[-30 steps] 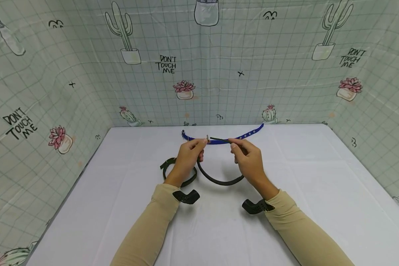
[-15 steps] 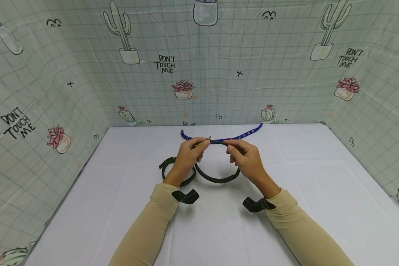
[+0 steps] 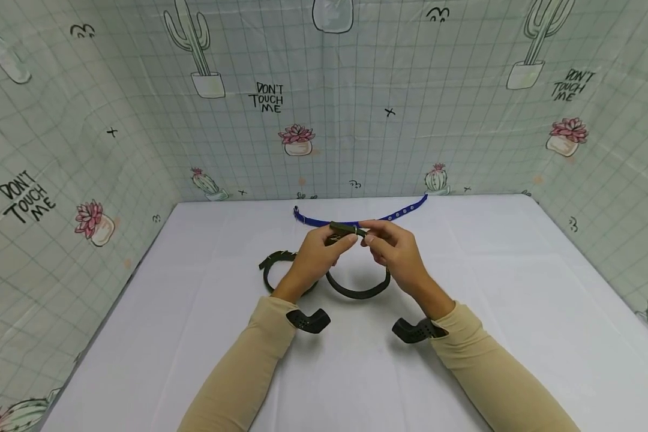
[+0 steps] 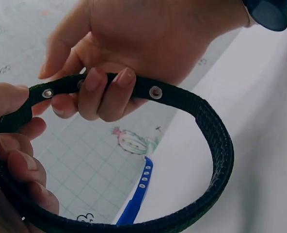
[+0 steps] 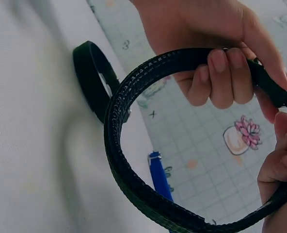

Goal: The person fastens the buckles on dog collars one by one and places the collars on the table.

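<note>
A dark green collar (image 3: 359,294) with metal eyelets is held up in a loop between both hands. My left hand (image 3: 314,257) grips its buckle end, where a short stretch of strap shows above the fingers. Close on its right, my right hand (image 3: 401,252) pinches the other end of the strap by the buckle. In the left wrist view, fingers of the right hand (image 4: 148,39) curl over the eyelet strap (image 4: 155,92). The right wrist view shows the loop's stitched lining (image 5: 115,121). Fingers cover most of the buckle.
A second dark collar (image 3: 270,264) lies coiled on the white table (image 3: 351,372), partly behind the left forearm. Farther back lies a blue collar (image 3: 405,211) with eyelets, near the patterned cloth backdrop (image 3: 351,120).
The thin strap end, at first apart from the buckle, has gone into it. The hands have drawn closer, and the left hand has turned, showing more of the buckle end. The loop has narrowed.
</note>
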Demonstrator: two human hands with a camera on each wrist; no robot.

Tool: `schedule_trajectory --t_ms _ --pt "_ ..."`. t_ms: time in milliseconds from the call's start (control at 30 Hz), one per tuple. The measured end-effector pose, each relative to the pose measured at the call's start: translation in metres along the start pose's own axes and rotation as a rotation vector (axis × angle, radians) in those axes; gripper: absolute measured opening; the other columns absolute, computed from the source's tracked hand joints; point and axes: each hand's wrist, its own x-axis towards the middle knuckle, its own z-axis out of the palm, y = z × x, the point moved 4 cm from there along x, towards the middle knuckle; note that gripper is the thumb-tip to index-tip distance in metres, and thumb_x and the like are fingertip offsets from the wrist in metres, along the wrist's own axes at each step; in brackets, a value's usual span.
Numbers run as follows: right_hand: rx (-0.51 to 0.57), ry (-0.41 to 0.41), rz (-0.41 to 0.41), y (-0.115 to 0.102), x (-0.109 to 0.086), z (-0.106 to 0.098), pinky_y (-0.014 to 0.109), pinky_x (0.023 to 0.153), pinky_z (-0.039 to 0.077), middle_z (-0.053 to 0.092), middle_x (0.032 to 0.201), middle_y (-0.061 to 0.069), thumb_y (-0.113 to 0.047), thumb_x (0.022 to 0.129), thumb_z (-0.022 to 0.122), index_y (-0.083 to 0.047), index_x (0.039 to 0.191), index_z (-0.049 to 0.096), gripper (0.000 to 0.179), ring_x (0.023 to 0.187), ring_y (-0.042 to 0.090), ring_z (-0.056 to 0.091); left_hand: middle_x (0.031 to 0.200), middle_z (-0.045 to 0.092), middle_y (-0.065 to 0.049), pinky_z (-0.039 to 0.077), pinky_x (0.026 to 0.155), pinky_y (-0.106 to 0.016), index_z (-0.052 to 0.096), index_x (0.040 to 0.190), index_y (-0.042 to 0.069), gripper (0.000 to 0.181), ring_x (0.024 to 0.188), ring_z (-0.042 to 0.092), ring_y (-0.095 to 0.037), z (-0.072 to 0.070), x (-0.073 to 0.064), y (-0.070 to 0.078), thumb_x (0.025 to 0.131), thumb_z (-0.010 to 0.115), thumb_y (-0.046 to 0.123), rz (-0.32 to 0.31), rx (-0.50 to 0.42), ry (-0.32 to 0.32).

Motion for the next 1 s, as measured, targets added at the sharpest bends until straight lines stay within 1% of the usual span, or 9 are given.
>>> schedule_trajectory --t_ms 100,200,300,500,600,667,767,900,1000 --pt "0.002 -0.01 0.022 -0.001 -0.001 0.002 0.023 0.052 0.037 0.059 0.088 0.022 -0.011 0.103 0.054 0.003 0.126 0.064 0.029 0.062 0.015 0.045 0.089 0.066 0.0 0.046 0.064 -0.032 0.071 0.116 0.01 0.035 0.076 0.056 -0.016 0.002 -0.001 0.003 0.098 0.066 0.039 -0.006 -0.008 -0.018" --pt "-0.052 -0.037 0.031 -0.002 -0.003 0.004 0.025 0.053 0.037 0.055 0.082 0.013 -0.015 0.104 0.054 0.0 0.128 0.064 0.031 0.062 0.015 0.044 0.111 0.07 0.001 0.052 0.08 -0.033 0.07 0.122 0.01 0.038 0.097 0.064 -0.014 0.005 -0.002 0.005 0.096 0.068 0.039 -0.017 -0.001 -0.037" --pt "-0.139 -0.058 0.013 -0.002 -0.003 0.005 0.026 0.055 0.038 0.056 0.083 0.01 -0.015 0.103 0.057 -0.003 0.13 0.065 0.031 0.064 0.017 0.046 0.115 0.07 0.0 0.053 0.09 -0.036 0.069 0.122 0.01 0.04 0.106 0.065 -0.015 0.006 -0.003 0.006 0.095 0.07 0.039 -0.033 0.018 -0.034" --pt "-0.178 -0.097 0.025 -0.004 -0.001 0.003 0.028 0.069 0.048 0.066 0.107 0.01 -0.014 0.1 0.063 -0.005 0.125 0.068 0.028 0.082 0.024 0.059 0.102 0.069 0.002 0.054 0.078 -0.035 0.071 0.111 0.013 0.034 0.09 0.064 -0.015 0.007 -0.001 0.012 0.093 0.07 0.042 -0.037 0.176 -0.032" --pt "-0.162 -0.099 0.055 -0.006 -0.001 0.0 0.029 0.067 0.049 0.067 0.104 0.01 -0.015 0.099 0.064 -0.004 0.119 0.069 0.023 0.08 0.025 0.059 0.099 0.069 0.004 0.053 0.074 -0.033 0.073 0.108 0.016 0.032 0.087 0.063 -0.014 0.008 0.0 0.014 0.093 0.07 0.044 -0.03 0.216 -0.045" --pt "-0.132 -0.082 0.072 -0.007 0.0 -0.003 0.032 0.067 0.05 0.067 0.099 0.011 -0.015 0.099 0.065 -0.002 0.116 0.069 0.022 0.078 0.025 0.058 0.098 0.069 0.004 0.052 0.072 -0.033 0.072 0.108 0.016 0.032 0.085 0.062 -0.014 0.009 0.0 0.014 0.092 0.072 0.044 -0.029 0.192 -0.035" --pt "-0.05 -0.035 0.095 -0.006 0.002 -0.007 0.033 0.07 0.052 0.066 0.094 0.01 -0.015 0.099 0.064 0.004 0.112 0.067 0.022 0.08 0.027 0.059 0.096 0.068 0.002 0.052 0.07 -0.033 0.069 0.111 0.015 0.031 0.082 0.063 -0.016 0.009 0.0 0.013 0.092 0.074 0.039 -0.01 0.092 0.01" --pt "0.063 0.055 0.149 -0.004 0.004 -0.013 0.03 0.08 0.053 0.065 0.096 0.007 -0.017 0.1 0.064 0.008 0.112 0.064 0.028 0.086 0.026 0.061 0.106 0.069 -0.002 0.054 0.079 -0.033 0.069 0.119 0.01 0.033 0.092 0.065 -0.017 0.009 -0.001 0.013 0.093 0.075 0.029 0.032 -0.062 0.079" --pt "0.137 0.111 0.191 -0.002 0.005 -0.015 0.029 0.082 0.053 0.065 0.099 0.007 -0.017 0.101 0.063 0.005 0.111 0.064 0.025 0.084 0.021 0.062 0.117 0.068 -0.002 0.054 0.089 -0.033 0.069 0.125 0.008 0.038 0.105 0.065 -0.016 0.009 -0.001 0.013 0.093 0.075 0.027 0.031 -0.135 0.121"
